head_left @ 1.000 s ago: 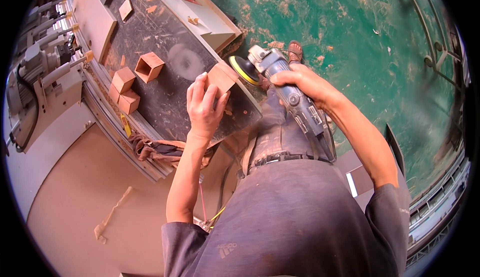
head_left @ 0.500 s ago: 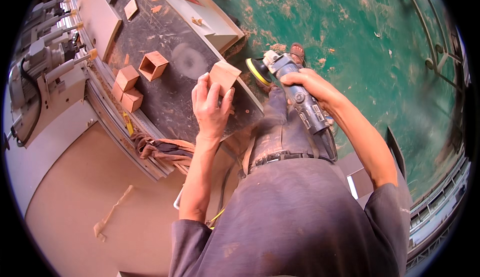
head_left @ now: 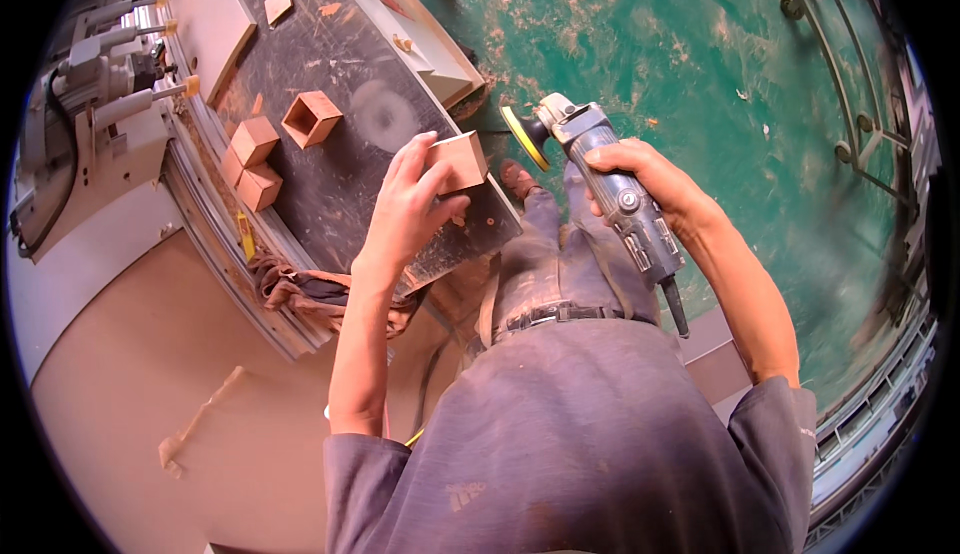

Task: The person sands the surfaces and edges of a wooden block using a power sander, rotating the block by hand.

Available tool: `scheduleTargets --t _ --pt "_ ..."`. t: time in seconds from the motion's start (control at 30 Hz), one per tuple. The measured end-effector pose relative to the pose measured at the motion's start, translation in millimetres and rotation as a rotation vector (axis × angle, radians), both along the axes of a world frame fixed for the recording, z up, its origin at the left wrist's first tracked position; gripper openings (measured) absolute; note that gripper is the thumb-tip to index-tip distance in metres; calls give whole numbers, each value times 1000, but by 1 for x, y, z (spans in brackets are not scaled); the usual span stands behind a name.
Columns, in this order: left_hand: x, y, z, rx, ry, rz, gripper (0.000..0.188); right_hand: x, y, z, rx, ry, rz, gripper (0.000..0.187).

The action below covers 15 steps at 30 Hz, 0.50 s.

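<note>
Light: bright | cast: pinkish, left | edges: bent — 4 corners black | floor (head_left: 740,204): hazy — far right

Upper left of frame, my dark bench (head_left: 335,194) carries wooden blocks (head_left: 258,186), a hollow box (head_left: 326,127), a pale square (head_left: 279,4).

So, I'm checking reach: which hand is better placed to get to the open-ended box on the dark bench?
Probably the left hand: it is at the dark bench, nearer the open-ended box, though holding a wooden piece. The right hand, holding the sander, is farther off.
</note>
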<state>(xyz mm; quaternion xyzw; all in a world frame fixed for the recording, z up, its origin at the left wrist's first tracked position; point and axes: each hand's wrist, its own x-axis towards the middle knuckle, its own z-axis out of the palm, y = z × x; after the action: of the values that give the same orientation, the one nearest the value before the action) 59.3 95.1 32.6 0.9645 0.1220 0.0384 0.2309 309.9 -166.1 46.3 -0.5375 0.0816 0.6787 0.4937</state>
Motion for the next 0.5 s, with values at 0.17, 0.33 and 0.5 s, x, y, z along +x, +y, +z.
scheduleTargets --t 0.17,0.33,0.5 --pt "4 -15 -14 28 -64 -36 46 -9 18 7 42 25 -10 40" --pt "9 -43 -21 83 -161 174 38 -7 36 9 82 3 65 39" --pt "8 -39 -21 71 -153 135 39 -7 49 13 72 -61 142 41"
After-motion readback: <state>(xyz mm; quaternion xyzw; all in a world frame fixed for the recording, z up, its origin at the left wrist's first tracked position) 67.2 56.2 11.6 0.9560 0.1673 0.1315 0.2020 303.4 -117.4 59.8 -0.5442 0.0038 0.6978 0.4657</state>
